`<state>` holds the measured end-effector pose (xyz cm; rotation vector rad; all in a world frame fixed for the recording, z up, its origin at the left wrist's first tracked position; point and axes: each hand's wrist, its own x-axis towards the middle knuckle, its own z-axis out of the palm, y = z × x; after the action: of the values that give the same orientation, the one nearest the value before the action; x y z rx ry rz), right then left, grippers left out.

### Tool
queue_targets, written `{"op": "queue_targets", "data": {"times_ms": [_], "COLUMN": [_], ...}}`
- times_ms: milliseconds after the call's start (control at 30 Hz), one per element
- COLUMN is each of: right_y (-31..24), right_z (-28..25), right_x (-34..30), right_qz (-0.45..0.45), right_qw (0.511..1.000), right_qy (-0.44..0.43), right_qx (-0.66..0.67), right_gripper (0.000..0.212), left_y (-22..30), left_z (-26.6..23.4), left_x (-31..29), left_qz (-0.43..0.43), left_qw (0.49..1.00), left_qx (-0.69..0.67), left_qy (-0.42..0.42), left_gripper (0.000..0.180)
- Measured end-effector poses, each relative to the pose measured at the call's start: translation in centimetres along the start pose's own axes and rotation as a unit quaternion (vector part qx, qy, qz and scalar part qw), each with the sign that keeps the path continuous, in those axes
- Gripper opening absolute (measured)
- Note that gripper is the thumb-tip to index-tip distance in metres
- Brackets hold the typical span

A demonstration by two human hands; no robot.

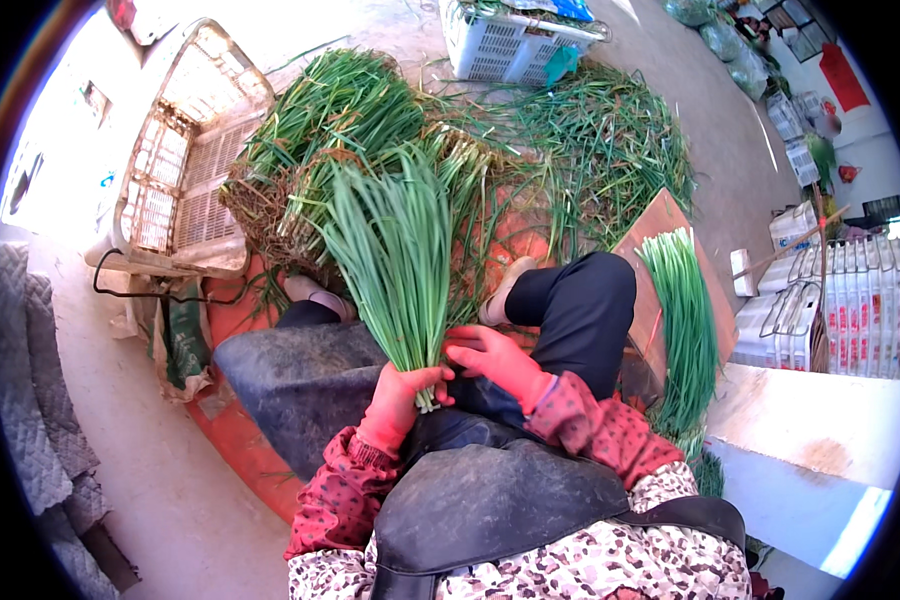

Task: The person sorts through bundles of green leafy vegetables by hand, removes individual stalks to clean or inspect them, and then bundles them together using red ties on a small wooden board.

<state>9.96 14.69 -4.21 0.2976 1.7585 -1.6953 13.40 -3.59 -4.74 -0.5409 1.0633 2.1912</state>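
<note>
Fingers (425,378) of the left hand (388,408), in a reddish-pink glove, are pressed around the pale lower ends of a bunch of long green leaves (395,260), which leans away from the body. At the right side of the bunch is the gloved right hand (505,362), its fingers loosely spread; whether they touch the stalks, I cannot tell.

Left of the bunch, and farther out, one dirty pale plastic basket (215,170) shows its slatted inside, stained brown. Nearer, also left of the bunch, sits a green and white sack (182,345); its content is hidden. Beyond the bunch, toward the right, a white crate (485,50) carries dry plant pieces and something blue at its top, cut by the edge of view. Just behind the bunch lies a heap of rooted greens (355,120). To the right of the bunch, a board (663,212) bears more greens (685,310), lying lengthwise.
</note>
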Motion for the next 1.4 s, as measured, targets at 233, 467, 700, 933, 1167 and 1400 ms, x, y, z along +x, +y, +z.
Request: {"op": "queue_targets", "data": {"times_ms": [233, 467, 700, 933, 1167, 1400], "right_y": [2.4, 2.9, -2.5, -8.2, -11.5, -5.5], "right_z": [3.4, 4.8, 3.6, -10.8, 1.4, 16.8], "right_x": [1.6, 0.6, 2.9, 12.0, 4.6, 0.1], "right_qz": [0.078, 0.078, 0.088, -0.221, -0.243, -0.442], "right_qw": [0.903, 0.907, 0.924, 0.914, 0.960, 0.748], "right_qy": [-0.254, -0.293, -0.181, 0.041, 0.040, -0.230], "right_qx": [0.339, 0.292, 0.324, 0.338, -0.130, -0.439], "right_gripper": [0.027, 0.045, 0.037, 0.030, 0.019, 0.026], "left_y": [-1.3, -1.8, -1.4, -1.4, -1.5, -1.8], "left_z": [-1.4, -1.7, -2.9, -6.3, -6.6, -6.0], "left_x": [-4.6, -8.1, -10.6, -14.7, -15.5, -15.3], "left_qz": [0.028, 0.087, 0.095, 0.088, 0.069, 0.084], "left_qw": [0.999, 0.989, 0.984, 0.971, 0.971, 0.968], "left_qx": [0.003, -0.004, -0.032, -0.016, -0.026, 0.005], "left_qy": [0.039, 0.119, 0.145, 0.221, 0.226, 0.235], "left_gripper": [0.036, 0.049, 0.048, 0.049, 0.049, 0.023]}}
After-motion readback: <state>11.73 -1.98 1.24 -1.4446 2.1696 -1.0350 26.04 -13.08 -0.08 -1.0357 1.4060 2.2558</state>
